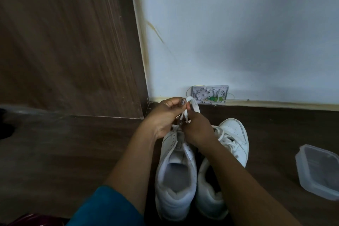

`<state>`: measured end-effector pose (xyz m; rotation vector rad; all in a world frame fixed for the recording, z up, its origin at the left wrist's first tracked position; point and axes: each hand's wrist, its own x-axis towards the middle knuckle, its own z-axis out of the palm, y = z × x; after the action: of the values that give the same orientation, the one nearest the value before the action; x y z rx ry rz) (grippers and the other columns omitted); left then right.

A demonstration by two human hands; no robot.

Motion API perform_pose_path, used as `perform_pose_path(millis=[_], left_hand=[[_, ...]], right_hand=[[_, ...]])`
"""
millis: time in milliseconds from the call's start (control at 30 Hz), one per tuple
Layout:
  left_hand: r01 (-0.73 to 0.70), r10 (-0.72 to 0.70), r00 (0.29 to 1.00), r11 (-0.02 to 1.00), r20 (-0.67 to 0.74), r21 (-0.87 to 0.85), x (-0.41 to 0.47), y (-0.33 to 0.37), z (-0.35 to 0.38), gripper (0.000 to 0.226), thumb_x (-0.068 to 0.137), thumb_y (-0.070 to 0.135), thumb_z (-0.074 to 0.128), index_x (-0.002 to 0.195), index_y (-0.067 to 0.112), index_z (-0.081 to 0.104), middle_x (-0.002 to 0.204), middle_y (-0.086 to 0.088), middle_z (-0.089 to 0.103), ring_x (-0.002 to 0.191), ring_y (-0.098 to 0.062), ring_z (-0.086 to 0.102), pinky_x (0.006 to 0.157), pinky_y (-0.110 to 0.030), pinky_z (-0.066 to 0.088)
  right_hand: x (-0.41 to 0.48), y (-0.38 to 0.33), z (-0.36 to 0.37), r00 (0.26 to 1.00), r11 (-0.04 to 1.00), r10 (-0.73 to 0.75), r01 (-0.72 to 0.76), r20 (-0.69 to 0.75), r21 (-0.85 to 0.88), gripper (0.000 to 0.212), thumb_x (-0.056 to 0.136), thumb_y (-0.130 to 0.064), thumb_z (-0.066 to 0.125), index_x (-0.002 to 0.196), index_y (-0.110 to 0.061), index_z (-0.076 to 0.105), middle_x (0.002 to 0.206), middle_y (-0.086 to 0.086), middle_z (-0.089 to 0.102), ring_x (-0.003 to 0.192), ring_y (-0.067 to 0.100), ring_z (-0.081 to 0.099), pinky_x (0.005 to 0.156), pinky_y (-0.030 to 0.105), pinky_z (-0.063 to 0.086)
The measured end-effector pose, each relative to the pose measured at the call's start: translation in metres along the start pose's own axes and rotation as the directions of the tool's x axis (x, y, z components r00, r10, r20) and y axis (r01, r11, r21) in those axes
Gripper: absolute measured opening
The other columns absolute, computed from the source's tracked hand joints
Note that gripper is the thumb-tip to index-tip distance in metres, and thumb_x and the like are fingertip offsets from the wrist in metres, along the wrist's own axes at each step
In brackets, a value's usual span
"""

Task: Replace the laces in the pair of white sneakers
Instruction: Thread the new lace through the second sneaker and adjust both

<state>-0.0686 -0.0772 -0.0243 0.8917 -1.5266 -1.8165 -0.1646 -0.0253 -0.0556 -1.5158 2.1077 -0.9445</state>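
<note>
A dark wood-grain floor meets a pale painted wall, with a brown wood-grain door panel standing to the left. Two white leather sneakers stand side by side and touching on the floor, long axes running away from the person, toes toward the wall and heel openings nearest the camera. The sneaker nearer the door has a grey padded lining; the other sneaker shows a perforated toe cap and loose laces.

Both forearms reach forward over the shoes. The left hand is raised above the first sneaker's front, palm turned inward, fingers curled and pinching a flat white lace that loops above it. The right hand sits just beside it, back to the camera, curled around the same lace; its fingertips are hidden.

A clear, square plastic container lies on the floor to the right, well apart.
</note>
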Motion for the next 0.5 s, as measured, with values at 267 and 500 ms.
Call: perform_pose_path(millis=[267, 500], left_hand=[[0.046, -0.047, 0.999, 0.995, -0.006, -0.094, -0.0018, 0.0050, -0.0022, 0.036, 0.097, 0.016, 0.048, 0.065, 0.018, 0.062, 0.062, -0.002, 0.059, 0.051, -0.013, 0.054, 0.049, -0.019, 0.042], [0.022, -0.023, 1.000, 0.999, -0.019, -0.029, -0.0016, 0.0060, 0.0050, 0.031, 0.097, 0.015, 0.047, 0.068, 0.015, 0.058, 0.062, 0.001, 0.058, 0.053, -0.010, 0.052, 0.053, -0.020, 0.038]], right_hand=[[0.0019, 0.0014, -0.0073, 0.996, 0.998, -0.013, 0.007, 0.084, 0.069, 0.025, 0.084, -0.023, 0.065, 0.109, -0.023, 0.067, 0.097, 0.005, 0.071, 0.096, 0.025, 0.064, 0.084, 0.032, 0.048], [-0.0021, -0.0025, -0.0030, 0.999, 0.986, 0.038, -0.038, 0.000, 0.164, 0.016, 0.086, -0.016, 0.058, 0.095, -0.021, 0.071, 0.094, 0.005, 0.070, 0.092, 0.022, 0.062, 0.072, 0.025, 0.039]])
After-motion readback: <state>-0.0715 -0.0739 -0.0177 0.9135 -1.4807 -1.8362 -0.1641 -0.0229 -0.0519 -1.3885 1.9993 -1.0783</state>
